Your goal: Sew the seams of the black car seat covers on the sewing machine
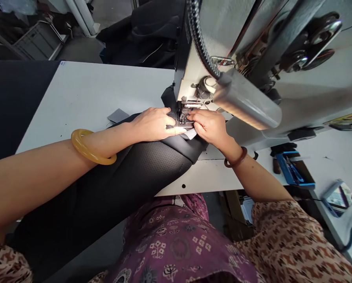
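Observation:
A black leather-like cover, partly perforated, lies across the sewing machine's bed and hangs over the table's front edge. My left hand rests flat on it with fingers apart, their tips just left of the presser foot. To the right of the foot, my right hand has its fingers drawn together on the cover's edge. A small piece of light grey backing shows between the hands. The needle point is too small to make out.
The sewing machine head stands over the work, with a lamp beside it. A grey fabric scrap lies on the white table. Far right are a blue tool box and a phone-like device. Dark covers are piled behind.

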### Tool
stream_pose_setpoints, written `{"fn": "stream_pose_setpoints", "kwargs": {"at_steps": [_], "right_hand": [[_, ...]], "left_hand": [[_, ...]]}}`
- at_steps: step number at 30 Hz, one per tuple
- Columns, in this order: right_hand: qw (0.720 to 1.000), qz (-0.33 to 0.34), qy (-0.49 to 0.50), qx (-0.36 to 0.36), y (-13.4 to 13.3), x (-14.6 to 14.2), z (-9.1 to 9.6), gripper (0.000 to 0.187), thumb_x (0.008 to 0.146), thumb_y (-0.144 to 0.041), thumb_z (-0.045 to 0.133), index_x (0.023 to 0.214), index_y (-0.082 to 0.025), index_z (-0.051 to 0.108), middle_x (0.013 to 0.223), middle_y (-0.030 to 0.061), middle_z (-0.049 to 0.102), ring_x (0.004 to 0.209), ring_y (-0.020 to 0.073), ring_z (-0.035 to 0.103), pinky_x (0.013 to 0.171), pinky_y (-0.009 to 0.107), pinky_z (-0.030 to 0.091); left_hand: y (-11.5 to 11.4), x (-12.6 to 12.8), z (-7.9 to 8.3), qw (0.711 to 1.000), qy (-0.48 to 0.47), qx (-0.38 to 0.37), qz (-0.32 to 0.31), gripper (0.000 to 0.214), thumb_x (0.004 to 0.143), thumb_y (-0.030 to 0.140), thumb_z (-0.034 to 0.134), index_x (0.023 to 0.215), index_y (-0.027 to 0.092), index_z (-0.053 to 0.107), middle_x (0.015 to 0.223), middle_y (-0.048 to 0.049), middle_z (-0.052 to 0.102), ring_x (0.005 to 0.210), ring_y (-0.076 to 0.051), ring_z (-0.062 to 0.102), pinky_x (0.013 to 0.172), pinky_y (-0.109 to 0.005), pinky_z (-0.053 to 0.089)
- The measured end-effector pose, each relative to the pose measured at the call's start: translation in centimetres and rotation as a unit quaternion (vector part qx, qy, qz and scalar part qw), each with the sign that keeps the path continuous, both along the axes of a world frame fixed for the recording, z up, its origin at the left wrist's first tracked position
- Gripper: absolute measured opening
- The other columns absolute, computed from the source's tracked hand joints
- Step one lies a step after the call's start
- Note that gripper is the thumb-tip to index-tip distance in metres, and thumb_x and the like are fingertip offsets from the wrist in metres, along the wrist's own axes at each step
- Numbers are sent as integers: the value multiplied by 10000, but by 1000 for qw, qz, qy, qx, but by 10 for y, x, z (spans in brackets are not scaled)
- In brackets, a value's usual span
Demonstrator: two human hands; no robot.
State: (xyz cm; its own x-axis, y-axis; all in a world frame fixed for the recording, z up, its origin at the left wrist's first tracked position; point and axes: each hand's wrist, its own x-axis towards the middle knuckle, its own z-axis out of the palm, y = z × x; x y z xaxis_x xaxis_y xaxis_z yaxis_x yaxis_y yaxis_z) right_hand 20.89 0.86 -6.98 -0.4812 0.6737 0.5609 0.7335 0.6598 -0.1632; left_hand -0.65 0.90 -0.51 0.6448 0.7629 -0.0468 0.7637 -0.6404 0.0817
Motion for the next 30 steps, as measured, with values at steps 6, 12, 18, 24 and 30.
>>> {"fn": "stream_pose_setpoints", "kwargs": {"at_steps": [6,12,18,24,30], "right_hand": [[1000,7,5,-9,0,-2,1,408,868,-157,351,1131,-209,660,1080,34,696,999,201,651,881,352,546],[996,-31,30,-72,2,-2,-7,358,855,-167,359,988,-176,691,1001,52,698,957,196,642,895,354,515],[994,-46,55,-82,2,-5,-8,326,804,-149,405,929,-178,704,916,54,684,891,202,619,832,354,489],[995,-45,46,-73,-1,-5,-5,354,774,-154,398,952,-190,701,920,47,683,880,203,595,810,342,448],[995,-51,38,-81,0,-7,-6,357,784,-170,395,981,-178,692,940,56,687,874,194,588,800,319,436]], "left_hand": [[2,-7,1,998,-23,-54,4,562,886,633,331,866,242,733,1207,-39,601,1023,-233,612,900,-349,456],[3,-8,9,995,-14,-97,24,448,875,577,406,902,261,722,1223,-29,595,1115,-241,578,981,-335,426],[2,-8,13,993,11,-118,24,453,872,589,410,1014,285,716,1329,-47,525,1201,-269,528,1034,-375,404],[-3,-5,22,991,62,-118,-7,638,648,695,656,1145,296,669,1505,-46,332,1320,-344,401,1082,-446,375],[-6,-2,26,991,77,-106,-24,639,661,720,618,1131,290,665,1502,-59,329,1293,-349,436,1043,-466,417]]}}
